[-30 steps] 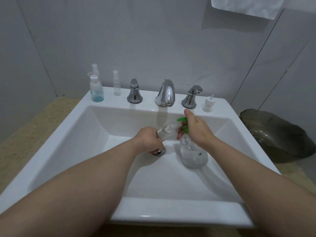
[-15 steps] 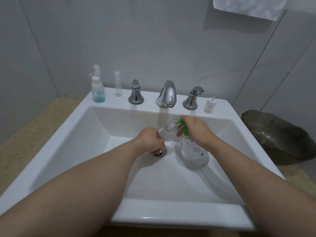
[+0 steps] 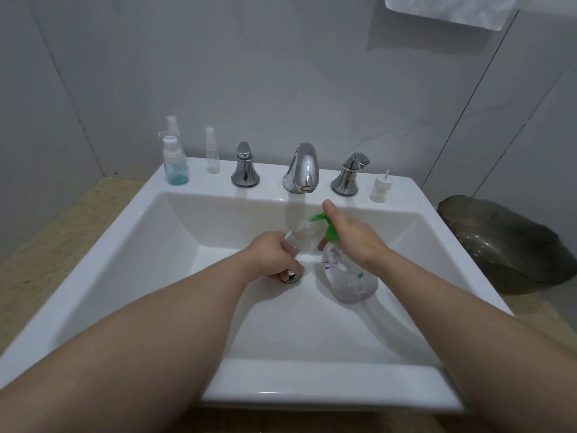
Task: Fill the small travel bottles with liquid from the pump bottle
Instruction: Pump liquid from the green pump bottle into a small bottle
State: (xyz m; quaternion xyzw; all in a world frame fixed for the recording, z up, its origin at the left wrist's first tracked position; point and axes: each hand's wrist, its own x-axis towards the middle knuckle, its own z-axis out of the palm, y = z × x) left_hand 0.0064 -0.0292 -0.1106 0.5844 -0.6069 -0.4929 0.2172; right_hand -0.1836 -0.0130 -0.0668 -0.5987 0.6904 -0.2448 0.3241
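Observation:
A clear pump bottle with a green pump head stands in the white sink. My right hand wraps its neck, thumb raised above the pump head. My left hand grips a small clear travel bottle, tilted with its mouth under the green nozzle. On the sink's back ledge stand a travel bottle with blue liquid, a slim clear spray bottle and a loose white pump cap.
A chrome faucet with two chrome handles sits behind the basin. The drain is under my left hand. A dark glass bowl lies on the beige counter at right. A white towel hangs above.
My right thumb pressed the green pump head down half a second ago and has lifted again. The pump head has risen. Both bottles stay in place.

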